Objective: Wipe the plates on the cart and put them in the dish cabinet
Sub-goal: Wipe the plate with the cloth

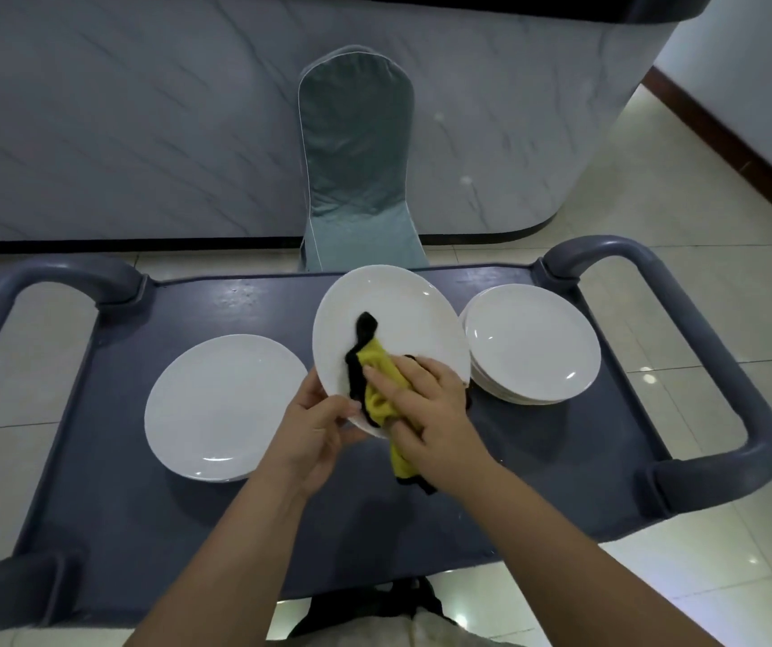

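Observation:
A white plate [402, 315] is tilted up above the middle of the dark blue cart [108, 497]. My left hand [314, 436] grips its near rim with thumb on top. A yellow cloth with black edging [377, 389] lies against the plate's face, and my right hand [426, 413] holds it there, fingers curled over it. Part of the cloth hangs below the plate. A stack of white plates [531, 343] sits on the cart's right side. On the left lies a short stack of white plates [225, 406].
The cart has thick grey handles on the left [15, 291] and right [701, 319]. A chair in a grey-green cover [356, 161] stands just beyond the cart, against a grey marbled counter [141, 123]. Pale tiled floor surrounds the cart.

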Available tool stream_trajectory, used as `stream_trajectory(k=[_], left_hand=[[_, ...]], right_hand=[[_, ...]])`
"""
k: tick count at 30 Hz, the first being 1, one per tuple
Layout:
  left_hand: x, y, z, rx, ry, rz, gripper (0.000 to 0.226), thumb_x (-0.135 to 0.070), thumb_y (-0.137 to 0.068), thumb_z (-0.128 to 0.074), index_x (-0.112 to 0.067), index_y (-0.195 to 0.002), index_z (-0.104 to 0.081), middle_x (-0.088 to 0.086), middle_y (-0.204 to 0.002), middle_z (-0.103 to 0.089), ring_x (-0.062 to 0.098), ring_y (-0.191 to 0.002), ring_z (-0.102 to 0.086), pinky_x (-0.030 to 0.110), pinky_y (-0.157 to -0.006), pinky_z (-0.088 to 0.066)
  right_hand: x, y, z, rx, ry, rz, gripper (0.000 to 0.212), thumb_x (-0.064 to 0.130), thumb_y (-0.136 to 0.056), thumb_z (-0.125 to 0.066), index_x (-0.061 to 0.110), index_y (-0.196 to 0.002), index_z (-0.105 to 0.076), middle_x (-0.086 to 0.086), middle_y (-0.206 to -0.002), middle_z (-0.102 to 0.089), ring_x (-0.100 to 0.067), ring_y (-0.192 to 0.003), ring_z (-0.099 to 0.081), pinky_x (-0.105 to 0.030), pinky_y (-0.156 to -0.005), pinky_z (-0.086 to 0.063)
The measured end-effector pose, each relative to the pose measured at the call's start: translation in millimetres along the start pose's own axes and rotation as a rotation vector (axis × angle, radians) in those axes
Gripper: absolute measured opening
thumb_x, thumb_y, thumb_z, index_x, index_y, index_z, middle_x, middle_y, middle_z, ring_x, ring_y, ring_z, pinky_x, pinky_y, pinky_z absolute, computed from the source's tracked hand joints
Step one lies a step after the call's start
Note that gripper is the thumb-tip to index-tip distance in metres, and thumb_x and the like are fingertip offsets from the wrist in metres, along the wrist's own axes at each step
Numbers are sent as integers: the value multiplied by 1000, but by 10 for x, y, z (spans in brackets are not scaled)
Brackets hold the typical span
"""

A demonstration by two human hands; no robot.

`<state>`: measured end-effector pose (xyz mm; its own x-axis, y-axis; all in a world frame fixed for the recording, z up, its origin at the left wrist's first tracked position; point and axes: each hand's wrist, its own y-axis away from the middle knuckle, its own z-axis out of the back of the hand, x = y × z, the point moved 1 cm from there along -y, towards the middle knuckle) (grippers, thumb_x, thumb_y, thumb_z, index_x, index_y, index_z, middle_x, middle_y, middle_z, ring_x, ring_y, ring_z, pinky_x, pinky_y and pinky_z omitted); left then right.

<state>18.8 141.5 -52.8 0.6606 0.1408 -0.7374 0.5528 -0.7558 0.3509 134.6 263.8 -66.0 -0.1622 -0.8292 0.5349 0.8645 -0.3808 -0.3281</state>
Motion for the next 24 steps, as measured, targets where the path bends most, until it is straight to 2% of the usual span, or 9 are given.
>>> stream_trajectory(k=[2, 5, 9, 12, 15, 18, 21, 22, 24], left_hand=[[22, 53, -26, 26, -33, 26, 54, 4, -66, -56, -15, -116, -64, 13, -110, -69, 30, -96, -66, 46, -71, -59], [-12, 127, -54, 58, -148, 45, 49, 2, -65, -59, -24, -105, -71, 6, -103, -70, 24, -88, -66, 41, -64, -58], [-190, 145, -85, 64, -420, -12, 57, 7, -80, -62, -28, -125, -63, -1, -109, -71, 19, -93, -69, 34, -67, -57], [-403, 109, -178, -82, -607, -149, 39, -4, -94, -56, -30, -121, -66, -8, -103, -73, 14, -94, -68, 28, -70, -56], [-633, 38, -325, -246, -919, -375, 18, -27, -98, -52, -23, -93, -69, -4, -81, -69, 10, -75, -62, 27, -65, -49], [-731, -30, -519, -270, -1236, -500, 24, -35, -98, -51, -18, -82, -55, -7, -71, -55, 10, -67, -50, 27, -57, -37], [-729, -33, -646, -218, -1432, -600, 22, -37, -98, -50, -18, -87, -52, -6, -73, -54, 19, -70, -51, 34, -59, -39], [-729, -30, -642, -210, -1466, -632, 23, -37, -99, -49, -17, -87, -50, -4, -73, -55, 22, -70, -52, 35, -59, -40], [-743, -22, -602, -210, -1524, -691, 25, -37, -99, -48, -15, -87, -51, 1, -72, -57, 27, -69, -53, 39, -59, -44]], right_hand=[[-13, -241, 22, -42, 2, -9, 62, 28, -80, -50, 33, -141, -50, -1, -143, -51, -30, -123, -45, -45, -111, -29], [-260, -561, 221, -190, 10, -332, 65, 33, -78, -47, 39, -142, -46, -1, -136, -55, -31, -110, -48, -40, -101, -34], [-458, -687, 521, -360, -450, -672, 57, 23, -82, -47, 43, -135, -51, 4, -126, -60, -20, -112, -56, -44, -104, -45], [-315, -695, 712, -457, -673, -697, 48, 5, -94, -47, 30, -134, -55, 10, -120, -62, -10, -108, -59, -29, -95, -51], [-53, -776, 900, -489, -682, -478, 53, -4, -91, -48, 25, -135, -57, 19, -116, -61, 2, -103, -59, -17, -89, -48], [180, -966, 934, -417, -548, -290, 53, 6, -85, -53, 32, -131, -58, 11, -122, -61, -8, -112, -58, -31, -100, -47], [279, -1052, 840, -178, -227, -237, 52, 40, -83, -50, 41, -135, -50, 6, -134, -56, -24, -118, -52, -50, -103, -41], [260, -1031, 843, -59, -132, -246, 56, 51, -83, -46, 42, -138, -46, 5, -144, -47, -26, -126, -45, -51, -107, -36], [156, -932, 938, 198, -187, -236, 70, 66, -79, -47, 46, -145, -34, 13, -159, -21, -23, -140, -27, -47, -115, -25]])
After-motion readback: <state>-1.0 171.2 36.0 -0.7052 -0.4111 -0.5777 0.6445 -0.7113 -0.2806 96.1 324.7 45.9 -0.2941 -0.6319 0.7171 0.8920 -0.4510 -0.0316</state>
